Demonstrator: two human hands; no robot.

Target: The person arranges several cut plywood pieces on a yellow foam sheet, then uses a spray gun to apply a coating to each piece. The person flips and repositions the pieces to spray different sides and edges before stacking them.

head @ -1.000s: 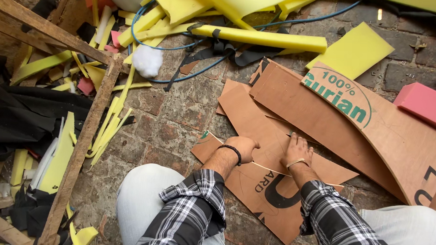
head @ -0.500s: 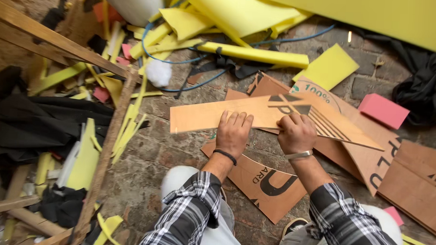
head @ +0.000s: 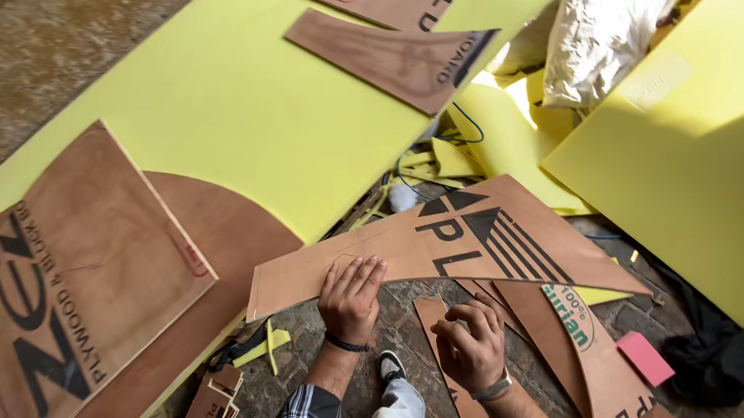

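Pressing flat with fingers spread, the left hand (head: 351, 297) lies low in the middle of the frame on the near edge of a long angled plywood piece (head: 437, 244) that runs from centre toward the right. Just right of it, the right hand (head: 469, 340) hovers half-curled over smaller plywood offcuts (head: 549, 322), gripping nothing that shows. Farther up, a large yellow foam sheet (head: 252, 106) fills the upper left.

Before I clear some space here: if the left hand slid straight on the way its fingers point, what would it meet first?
The left hand lies flat on the long plywood strip, fingers pointing up and slightly right. It would cross that strip, then probably reach the big yellow foam sheet beyond; depth there is unclear.
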